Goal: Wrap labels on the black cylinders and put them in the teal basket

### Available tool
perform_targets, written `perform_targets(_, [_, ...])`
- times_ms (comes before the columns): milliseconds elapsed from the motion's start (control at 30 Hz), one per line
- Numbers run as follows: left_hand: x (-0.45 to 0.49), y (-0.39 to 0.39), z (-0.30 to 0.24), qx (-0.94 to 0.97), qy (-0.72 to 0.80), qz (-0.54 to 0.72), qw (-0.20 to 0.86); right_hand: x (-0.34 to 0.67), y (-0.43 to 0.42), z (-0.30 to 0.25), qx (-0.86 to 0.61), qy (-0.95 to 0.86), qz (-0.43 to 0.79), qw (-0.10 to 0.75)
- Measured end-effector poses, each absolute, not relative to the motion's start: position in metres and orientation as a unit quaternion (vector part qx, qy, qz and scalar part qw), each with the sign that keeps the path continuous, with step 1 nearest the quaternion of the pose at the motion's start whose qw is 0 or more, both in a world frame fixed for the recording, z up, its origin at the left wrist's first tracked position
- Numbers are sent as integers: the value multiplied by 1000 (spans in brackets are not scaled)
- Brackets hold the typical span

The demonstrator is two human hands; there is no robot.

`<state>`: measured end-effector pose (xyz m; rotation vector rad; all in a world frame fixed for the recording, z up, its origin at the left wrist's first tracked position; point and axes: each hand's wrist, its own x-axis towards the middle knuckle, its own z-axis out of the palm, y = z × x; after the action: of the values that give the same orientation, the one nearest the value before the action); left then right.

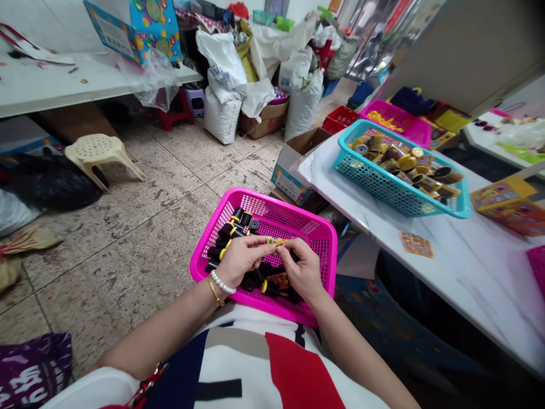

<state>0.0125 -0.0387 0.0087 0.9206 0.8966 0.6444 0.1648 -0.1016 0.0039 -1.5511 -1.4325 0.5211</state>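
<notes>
My left hand (240,260) and my right hand (303,270) hover over a pink plastic mesh basket (293,218) on my lap. Between their fingertips they pinch a small yellow strip, perhaps a label (276,242). Its exact form is too small to tell. Below and beside my hands, several black thread spools with yellow ends (225,234) lie in the basket. A pearl bracelet (223,282) and a gold bangle (215,291) circle my left wrist.
To the right stands a white marble-look table (477,267) holding a teal mesh basket (374,190) of several spools and a printed card (416,245). A magenta basket (395,122) sits beyond it. A plastic stool (100,154), white sacks (221,113) and cardboard boxes stand on the tiled floor.
</notes>
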Motion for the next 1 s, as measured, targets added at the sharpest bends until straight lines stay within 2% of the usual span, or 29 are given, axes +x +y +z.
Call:
perform_targets(133, [12,-34,5,382,416,287,774,177,-97,6,-608,-560,341,449])
perform_targets(200, [11,-29,3,345,420,306,781,184,-95,2,-613,-589,325,415])
perform_targets(333, [8,-22,1,299,406,335,796,191,-92,-17,-627,-687,233,282])
perform_targets(400, [6,-21,1,292,403,330,802,192,-92,-24,-633,-697,223,254])
perform_targets(500, [5,-20,2,279,400,317,813,198,-92,-20,-661,-623,250,335])
perform_targets(633, [7,-20,3,252,395,294,833,203,-92,-2,-595,-440,420,526])
perform_targets(700, [9,-21,3,246,391,288,839,201,-93,5,-549,-395,468,569])
perform_targets(800, [10,-23,4,226,378,280,853,193,-93,11,-537,-405,484,560])
perform_targets(1000, [10,-24,3,182,337,268,884,184,-94,23,-590,-436,430,526])
